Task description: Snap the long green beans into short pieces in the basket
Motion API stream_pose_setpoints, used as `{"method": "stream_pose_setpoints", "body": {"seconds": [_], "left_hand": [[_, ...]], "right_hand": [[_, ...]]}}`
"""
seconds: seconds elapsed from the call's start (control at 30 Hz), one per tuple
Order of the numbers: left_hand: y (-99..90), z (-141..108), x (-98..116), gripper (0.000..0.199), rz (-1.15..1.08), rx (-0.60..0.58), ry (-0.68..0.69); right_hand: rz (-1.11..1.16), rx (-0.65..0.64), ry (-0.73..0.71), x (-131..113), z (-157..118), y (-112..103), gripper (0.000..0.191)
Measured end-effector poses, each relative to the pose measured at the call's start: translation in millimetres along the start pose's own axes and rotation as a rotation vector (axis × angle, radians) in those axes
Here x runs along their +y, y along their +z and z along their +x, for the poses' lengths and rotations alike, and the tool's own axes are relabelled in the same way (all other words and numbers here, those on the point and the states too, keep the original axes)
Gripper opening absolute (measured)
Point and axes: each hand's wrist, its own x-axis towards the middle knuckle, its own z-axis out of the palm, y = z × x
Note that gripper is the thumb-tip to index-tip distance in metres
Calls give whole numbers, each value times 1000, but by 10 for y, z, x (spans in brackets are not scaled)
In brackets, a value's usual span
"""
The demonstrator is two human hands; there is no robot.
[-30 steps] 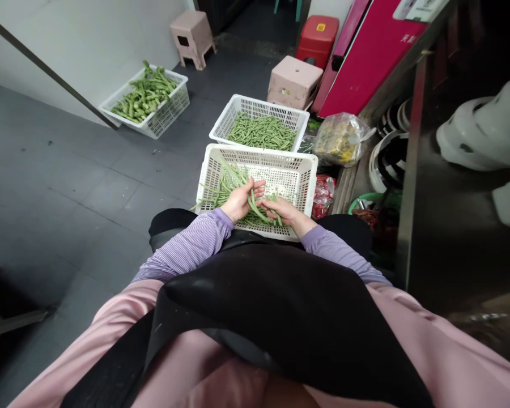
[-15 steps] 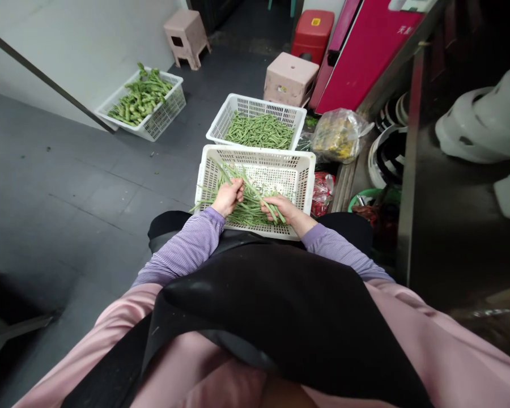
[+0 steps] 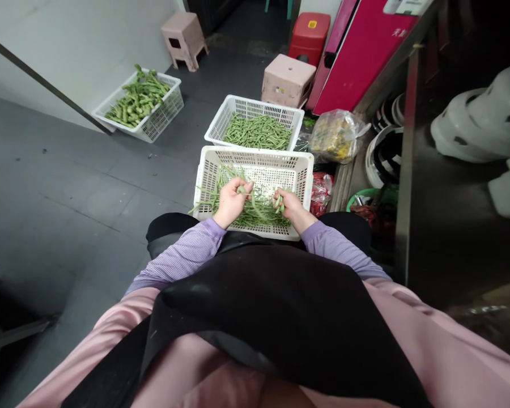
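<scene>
Two bare hands work above the near basket, held a little apart. The left hand (image 3: 230,203) is mostly closed, thumb against curled fingers, pinching a long bean (image 3: 260,211) whose free part hangs blurred. The right hand (image 3: 292,207) is curled closed around a small bunch of bean lengths (image 3: 279,202), their ends poking out past the fingers; how many it holds I cannot tell.

To handle these well, I judge, the pinch should be light and close to the point being worked, both hands low over the basket so bits drop inside, and the bunch kept even-ended and loose enough not to bruise.

The hanging bean's long axis slopes down and rightward from the left hand, its free end toward the near side; blur hides the tip. The bunch's ends point roughly toward the left hand, though its exact axis is unclear.

Below, more loose beans (image 3: 255,216) fill the near and left parts of the near basket (image 3: 276,174), lying largely crosswise, some tips jutting over its left wall. Just beyond, short green pieces (image 3: 258,131) lie every which way in the far basket (image 3: 255,106).
</scene>
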Motion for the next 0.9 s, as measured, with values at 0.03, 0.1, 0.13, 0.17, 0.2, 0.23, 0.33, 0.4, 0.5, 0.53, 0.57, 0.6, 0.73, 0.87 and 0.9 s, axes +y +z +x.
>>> {"method": "stream_pose_setpoints", "body": {"seconds": [0.03,0.1,0.13,0.17,0.2,0.23,0.33,0.4,0.5,0.53,0.57,0.6,0.73,0.87,0.9], "left_hand": [[30,-23,16,32,-35,-35,-32],[74,-26,20,32,-119,-116,-148],[87,-13,4,33,-151,-147,-205],[95,4,-21,34,-168,-165,-246],[98,21,-55,36,-168,-168,-271],[99,36,-95,37,-154,-156,-279],[93,62,-211,39,-69,-83,-252],[86,74,-261,37,-29,-41,-239],[73,90,-291,31,-61,-20,-269],[70,90,-294,29,-70,-15,-274],[69,82,-295,27,-63,-1,-261],[70,66,-293,25,-33,21,-223],[113,-74,-261,18,221,20,62],[172,-149,-216,15,323,-125,128],[177,-134,-217,19,320,-129,91]], "right_hand": [[21,20,33,-13,-12,11,26],[44,-16,119,-15,-83,65,22],[35,-93,180,-4,-134,102,21],[22,-176,237,11,-188,140,22],[12,-245,280,27,-241,173,24],[8,-298,312,41,-287,198,26],[17,-397,360,55,-366,224,31],[26,-421,375,47,-376,220,31],[35,-390,358,44,-365,228,32],[42,-369,339,49,-359,238,33],[52,-344,315,56,-352,248,34],[64,-315,290,64,-343,257,34],[92,-117,221,73,-268,239,34],[78,41,146,51,-173,159,36],[67,15,164,51,-160,147,36]]}}
